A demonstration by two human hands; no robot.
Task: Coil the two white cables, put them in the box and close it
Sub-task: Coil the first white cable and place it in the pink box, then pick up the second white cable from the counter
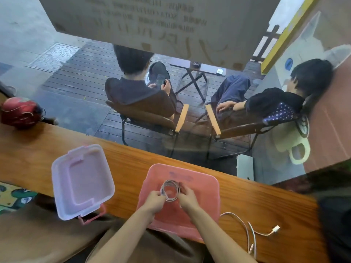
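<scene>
A pink open box (pixel 205 188) stands on the wooden counter in front of me. Over its inside I hold a white cable wound into a small coil (pixel 170 189). My left hand (pixel 154 201) pinches the coil's lower left side and my right hand (pixel 187 196) grips its right side. The second white cable (pixel 247 227) lies loose and uncoiled on the counter to the right of the box, its plug (pixel 275 229) pointing right. The box's pale lilac lid (pixel 81 180) lies upside down to the left, with a pink handle at its near edge.
The wooden counter (pixel 123 160) runs along a glass window. A red round bag (pixel 19 112) sits at the counter's far left. Beyond the glass, two people sit in chairs on a deck. A patterned cloth (pixel 11 196) is at the left edge.
</scene>
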